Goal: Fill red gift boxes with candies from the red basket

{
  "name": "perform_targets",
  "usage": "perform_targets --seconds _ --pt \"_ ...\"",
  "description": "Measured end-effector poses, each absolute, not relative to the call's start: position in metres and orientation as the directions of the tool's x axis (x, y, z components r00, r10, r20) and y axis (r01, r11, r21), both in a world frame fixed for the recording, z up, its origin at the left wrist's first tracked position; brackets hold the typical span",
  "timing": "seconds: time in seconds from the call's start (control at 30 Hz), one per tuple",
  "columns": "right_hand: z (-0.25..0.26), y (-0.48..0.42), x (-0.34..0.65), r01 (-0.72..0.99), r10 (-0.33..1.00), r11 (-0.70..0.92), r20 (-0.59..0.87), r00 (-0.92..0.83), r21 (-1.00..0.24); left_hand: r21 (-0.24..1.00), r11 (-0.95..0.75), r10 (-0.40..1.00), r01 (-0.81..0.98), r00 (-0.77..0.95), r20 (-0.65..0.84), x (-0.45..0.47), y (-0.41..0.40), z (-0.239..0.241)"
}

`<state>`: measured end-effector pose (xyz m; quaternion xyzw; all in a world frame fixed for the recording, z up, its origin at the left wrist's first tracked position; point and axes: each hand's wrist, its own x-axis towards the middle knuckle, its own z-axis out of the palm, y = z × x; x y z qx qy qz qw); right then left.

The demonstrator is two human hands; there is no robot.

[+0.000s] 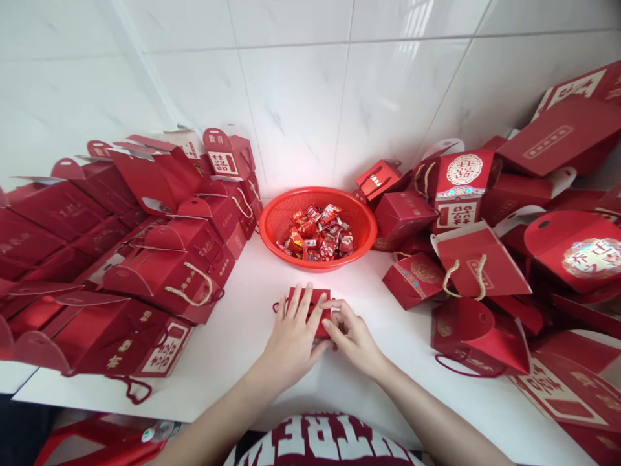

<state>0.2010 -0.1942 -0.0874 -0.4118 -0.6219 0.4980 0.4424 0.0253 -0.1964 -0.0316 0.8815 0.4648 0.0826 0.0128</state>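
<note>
A small red gift box (317,299) lies on the white table (252,310) right in front of me. My left hand (294,336) rests flat on top of it with fingers stretched out. My right hand (352,333) touches the box's right edge, its fingers curled and pinching at that edge. Just behind the box stands a red plastic basket (276,217) holding several red-wrapped candies (317,236).
Piles of red gift boxes with cord handles crowd the table's left (160,259) and right (475,259) sides. A white tiled wall (301,97) closes off the back. A red object and a bottle sit below the table edge at lower left (155,432).
</note>
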Motion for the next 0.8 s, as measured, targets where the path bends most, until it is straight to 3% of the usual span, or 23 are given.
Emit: perform_targets --seconds 0.23,0.47,0.63,0.8 --pt "-0.086 -0.190 0.212 -0.011 0.972 0.094 0.094 -0.216 -0.995 0.117 -0.399 0.915 0.909 0.403 -0.008 -0.008 -0.191 -0.015" --pt "-0.091 -0.185 0.217 -0.016 0.980 0.103 0.104 -0.172 -0.995 0.302 -0.379 0.898 0.875 0.427 -0.108 -0.037 -0.180 0.014" --pt "-0.088 -0.181 0.222 0.029 0.981 0.132 0.126 -0.149 -0.991 0.129 -0.282 0.958 0.951 0.285 -0.010 -0.061 -0.146 0.114" --pt "-0.088 -0.179 0.225 0.037 0.981 0.140 0.133 -0.140 -0.990 0.008 -0.059 0.974 0.998 0.056 0.219 -0.084 -0.051 0.208"
